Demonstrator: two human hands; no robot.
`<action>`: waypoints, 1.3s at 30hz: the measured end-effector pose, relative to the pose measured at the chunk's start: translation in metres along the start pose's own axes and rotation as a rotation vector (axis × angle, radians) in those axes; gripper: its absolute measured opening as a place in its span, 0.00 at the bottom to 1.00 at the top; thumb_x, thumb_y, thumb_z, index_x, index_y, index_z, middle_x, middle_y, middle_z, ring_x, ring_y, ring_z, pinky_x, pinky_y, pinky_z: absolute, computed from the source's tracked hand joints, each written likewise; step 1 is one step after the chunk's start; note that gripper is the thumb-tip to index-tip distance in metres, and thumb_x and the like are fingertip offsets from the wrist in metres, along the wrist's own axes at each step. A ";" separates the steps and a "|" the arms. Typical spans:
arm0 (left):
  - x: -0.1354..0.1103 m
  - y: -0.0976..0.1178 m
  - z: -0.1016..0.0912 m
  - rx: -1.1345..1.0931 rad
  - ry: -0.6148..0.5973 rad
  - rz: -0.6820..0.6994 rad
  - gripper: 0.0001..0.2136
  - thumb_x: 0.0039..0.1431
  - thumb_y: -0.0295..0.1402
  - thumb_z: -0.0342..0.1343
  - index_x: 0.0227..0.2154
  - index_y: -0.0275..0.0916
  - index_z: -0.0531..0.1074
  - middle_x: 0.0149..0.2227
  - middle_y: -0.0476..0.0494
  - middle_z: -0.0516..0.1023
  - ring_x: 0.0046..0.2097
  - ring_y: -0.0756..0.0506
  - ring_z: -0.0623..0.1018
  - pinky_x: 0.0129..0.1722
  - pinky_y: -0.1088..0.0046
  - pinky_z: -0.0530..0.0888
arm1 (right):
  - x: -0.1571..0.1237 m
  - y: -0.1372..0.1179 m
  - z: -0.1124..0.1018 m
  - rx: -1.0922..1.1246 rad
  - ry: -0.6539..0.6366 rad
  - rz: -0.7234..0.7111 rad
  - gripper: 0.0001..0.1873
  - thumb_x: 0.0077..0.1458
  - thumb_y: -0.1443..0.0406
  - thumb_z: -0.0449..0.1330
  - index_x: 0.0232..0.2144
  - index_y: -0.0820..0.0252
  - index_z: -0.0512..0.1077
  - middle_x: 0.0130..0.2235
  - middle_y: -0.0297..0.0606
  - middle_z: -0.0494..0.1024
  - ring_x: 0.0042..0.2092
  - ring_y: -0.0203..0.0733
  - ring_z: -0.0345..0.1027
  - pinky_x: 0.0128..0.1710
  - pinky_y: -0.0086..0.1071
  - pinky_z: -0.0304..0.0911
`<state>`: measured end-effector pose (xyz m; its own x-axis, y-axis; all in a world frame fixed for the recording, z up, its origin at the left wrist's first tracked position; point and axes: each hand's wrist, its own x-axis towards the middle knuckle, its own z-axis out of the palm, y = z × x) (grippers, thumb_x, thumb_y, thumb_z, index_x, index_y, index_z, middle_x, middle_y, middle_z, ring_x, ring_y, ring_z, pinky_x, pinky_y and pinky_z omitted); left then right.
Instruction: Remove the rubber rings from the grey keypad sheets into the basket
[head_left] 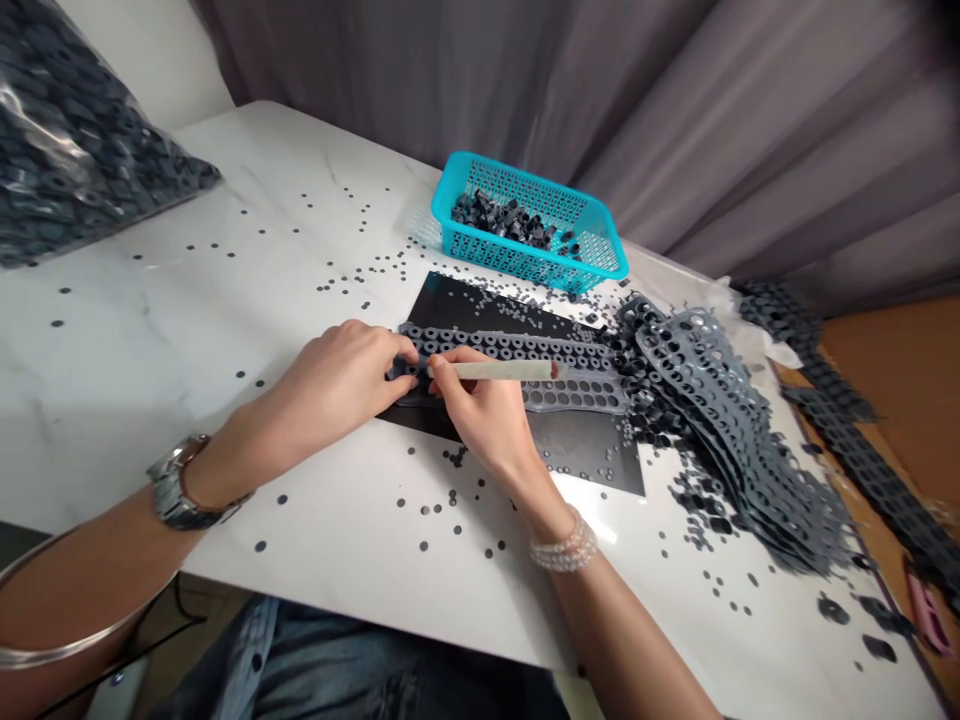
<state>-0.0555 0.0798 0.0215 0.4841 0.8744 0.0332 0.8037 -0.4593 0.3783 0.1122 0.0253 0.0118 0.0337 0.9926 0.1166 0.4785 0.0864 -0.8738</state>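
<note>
A grey rubber strip [576, 392] with rows of round holes lies across a flat black sheet [592, 455]. Rings fill its upper rows, while part of the lower rows shows open holes. My left hand [337, 375] rests at the strip's left end, thumb and index finger closed around its edge. Close beside it, my right hand [487, 420] grips a pale, pen-like stick [517, 370] with a reddish-brown rear end. The stick's tip points left at the strip, near my left fingertips; its exact contact is hidden by my fingers.
Behind the strip stands a turquoise basket [529, 265] holding small black parts. To the right lie loose black rings [649, 410] and a stack of perforated strips [720, 400]. A clear bag of dark parts [82, 150] sits at left. Small black discs dot the white table [150, 400].
</note>
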 end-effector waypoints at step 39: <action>0.023 -0.007 -0.012 -1.879 -0.123 -0.632 0.02 0.57 0.20 0.59 0.33 0.30 0.75 0.33 0.41 0.74 0.23 0.58 0.66 0.16 0.85 0.65 | 0.001 0.012 -0.021 0.498 0.321 0.203 0.14 0.54 0.54 0.62 0.29 0.59 0.75 0.26 0.35 0.77 0.29 0.37 0.69 0.29 0.30 0.63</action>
<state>-0.0542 0.1050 0.0312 0.4103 0.7664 -0.4943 -0.4294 0.6405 0.6367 0.1368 0.0259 0.0116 0.3800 0.9250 -0.0060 -0.0286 0.0052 -0.9996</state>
